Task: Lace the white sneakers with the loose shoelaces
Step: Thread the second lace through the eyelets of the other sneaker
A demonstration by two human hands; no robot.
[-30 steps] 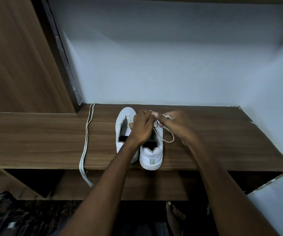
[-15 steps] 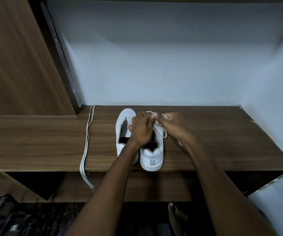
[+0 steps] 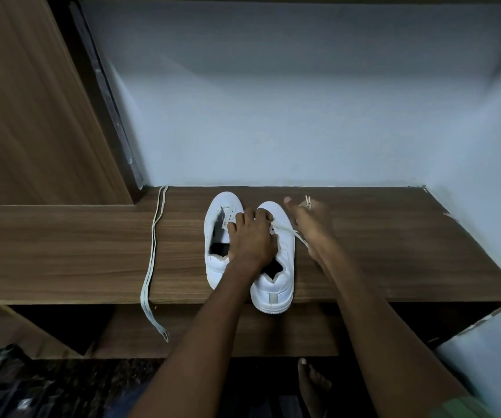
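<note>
Two white sneakers stand side by side on the wooden shelf (image 3: 394, 254), toes toward the wall. The left sneaker (image 3: 217, 260) has no lace. My left hand (image 3: 253, 236) rests on top of the right sneaker (image 3: 276, 285), fingers curled over its eyelets and tongue. A white lace (image 3: 285, 228) runs from that shoe's eyelets out to the right. My right hand (image 3: 308, 218) is to the right of the shoe and pinches this lace, whose end sticks up above the fingers. A second loose lace (image 3: 152, 251) lies on the shelf to the left, hanging over the front edge.
A pale wall stands behind the shelf and on its right. A wooden panel (image 3: 32, 116) rises at the left. Below the shelf is a dark opening with a lower board, and a bare foot (image 3: 312, 384) on the floor.
My right hand has moved right and away from the shoe, drawing the lace out through the eyelet. The left hand stays on the right sneaker.
</note>
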